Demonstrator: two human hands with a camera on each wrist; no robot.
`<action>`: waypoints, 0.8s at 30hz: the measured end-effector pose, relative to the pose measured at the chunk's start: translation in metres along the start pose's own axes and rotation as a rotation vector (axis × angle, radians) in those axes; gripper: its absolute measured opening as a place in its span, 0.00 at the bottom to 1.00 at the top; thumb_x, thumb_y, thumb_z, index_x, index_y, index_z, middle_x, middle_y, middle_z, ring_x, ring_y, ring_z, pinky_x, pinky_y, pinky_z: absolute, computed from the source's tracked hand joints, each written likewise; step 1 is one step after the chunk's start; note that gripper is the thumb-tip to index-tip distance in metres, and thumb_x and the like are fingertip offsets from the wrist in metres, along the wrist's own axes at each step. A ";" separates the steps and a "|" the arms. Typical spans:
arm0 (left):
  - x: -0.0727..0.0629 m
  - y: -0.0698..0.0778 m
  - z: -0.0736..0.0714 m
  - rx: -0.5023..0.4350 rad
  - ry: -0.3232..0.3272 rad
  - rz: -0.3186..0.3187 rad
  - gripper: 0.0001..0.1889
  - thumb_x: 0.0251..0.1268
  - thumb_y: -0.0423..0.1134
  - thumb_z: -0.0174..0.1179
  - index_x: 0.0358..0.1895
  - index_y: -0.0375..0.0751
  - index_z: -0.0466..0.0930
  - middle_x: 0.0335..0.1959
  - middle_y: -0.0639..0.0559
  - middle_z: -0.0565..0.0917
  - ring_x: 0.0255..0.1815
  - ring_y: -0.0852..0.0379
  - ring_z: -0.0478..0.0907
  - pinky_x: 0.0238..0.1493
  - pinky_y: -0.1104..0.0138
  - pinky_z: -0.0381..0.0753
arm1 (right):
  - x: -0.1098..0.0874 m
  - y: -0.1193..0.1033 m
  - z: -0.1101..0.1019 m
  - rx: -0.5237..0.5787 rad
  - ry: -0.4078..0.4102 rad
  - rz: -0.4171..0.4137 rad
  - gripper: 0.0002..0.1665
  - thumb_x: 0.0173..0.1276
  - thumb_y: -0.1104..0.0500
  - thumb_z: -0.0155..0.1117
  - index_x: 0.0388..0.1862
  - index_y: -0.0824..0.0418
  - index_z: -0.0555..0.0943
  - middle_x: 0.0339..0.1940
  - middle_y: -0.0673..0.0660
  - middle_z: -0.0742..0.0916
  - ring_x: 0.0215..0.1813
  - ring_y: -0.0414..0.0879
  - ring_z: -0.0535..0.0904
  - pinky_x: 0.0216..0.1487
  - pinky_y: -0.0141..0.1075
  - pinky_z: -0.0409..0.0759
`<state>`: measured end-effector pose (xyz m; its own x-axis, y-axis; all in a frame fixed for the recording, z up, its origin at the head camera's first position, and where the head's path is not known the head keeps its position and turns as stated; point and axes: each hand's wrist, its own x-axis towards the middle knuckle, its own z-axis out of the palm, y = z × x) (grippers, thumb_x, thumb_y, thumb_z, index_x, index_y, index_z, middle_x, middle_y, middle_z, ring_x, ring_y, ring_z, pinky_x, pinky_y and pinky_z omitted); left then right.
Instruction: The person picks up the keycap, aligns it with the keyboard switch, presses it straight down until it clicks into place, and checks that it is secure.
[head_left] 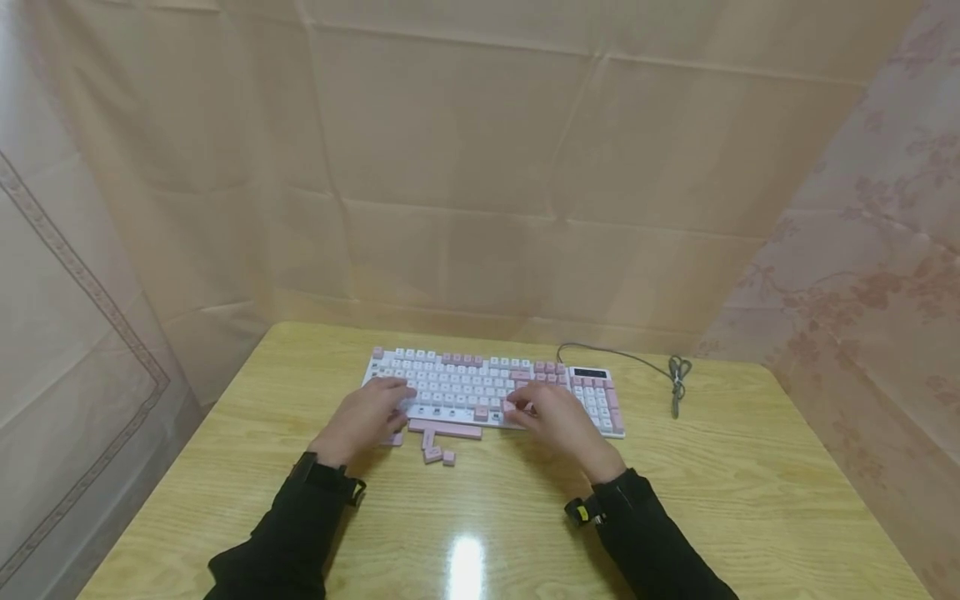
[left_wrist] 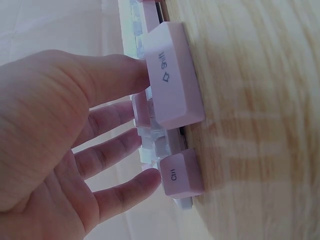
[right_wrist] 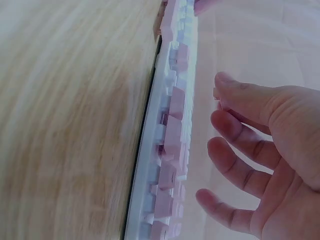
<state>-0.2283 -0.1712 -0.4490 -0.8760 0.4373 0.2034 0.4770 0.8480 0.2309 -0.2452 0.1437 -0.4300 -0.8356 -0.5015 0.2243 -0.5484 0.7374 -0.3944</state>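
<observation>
- My left hand (head_left: 362, 421) lies over the left end of the pink-and-white keyboard (head_left: 457, 387), fingers spread wide and hiding some of its keys.
- In my left wrist view, my thumb tip disappears behind a pink Shift keycap (left_wrist: 172, 75); whether it touches that cap I cannot tell.
- My little finger ends right by a Ctrl keycap (left_wrist: 182, 174); contact is hard to judge.
- My right hand (head_left: 558, 421) is narrow at the tips: thumb and forefinger pinch a small piece (right_wrist: 216, 93), so nearly covered that I can't make out its shape.
- The keyboard sits on the wooden surface (head_left: 420, 517); my right wrist view cuts it off at top and bottom.
- A long pink bar (head_left: 450, 430) lies along its front edge, small pink keycaps (head_left: 432, 454) just before it, their print too small to read.
- My black sleeves (head_left: 281, 533) run out of frame below.
</observation>
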 end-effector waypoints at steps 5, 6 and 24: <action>0.000 0.000 0.000 -0.008 -0.006 -0.008 0.19 0.64 0.34 0.69 0.58 0.36 0.83 0.61 0.39 0.81 0.65 0.41 0.75 0.65 0.48 0.72 | 0.008 0.000 0.004 -0.021 0.002 -0.048 0.09 0.64 0.56 0.75 0.42 0.57 0.89 0.37 0.50 0.89 0.39 0.43 0.84 0.44 0.40 0.83; 0.000 0.000 0.000 -0.010 -0.006 -0.011 0.20 0.64 0.34 0.69 0.58 0.36 0.83 0.61 0.39 0.81 0.65 0.41 0.75 0.65 0.48 0.72 | 0.009 0.000 0.005 -0.024 0.000 -0.053 0.10 0.64 0.55 0.75 0.41 0.58 0.89 0.37 0.50 0.89 0.39 0.43 0.85 0.44 0.40 0.83; 0.001 -0.001 -0.002 -0.011 -0.012 -0.030 0.20 0.65 0.35 0.69 0.59 0.36 0.83 0.62 0.39 0.80 0.65 0.40 0.74 0.66 0.48 0.72 | 0.015 0.001 0.016 -0.006 -0.025 -0.035 0.12 0.64 0.56 0.75 0.44 0.60 0.89 0.35 0.51 0.87 0.38 0.42 0.82 0.43 0.38 0.82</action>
<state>-0.2292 -0.1719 -0.4474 -0.8907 0.4155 0.1845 0.4512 0.8576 0.2468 -0.2576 0.1298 -0.4416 -0.8149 -0.5381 0.2153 -0.5774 0.7217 -0.3818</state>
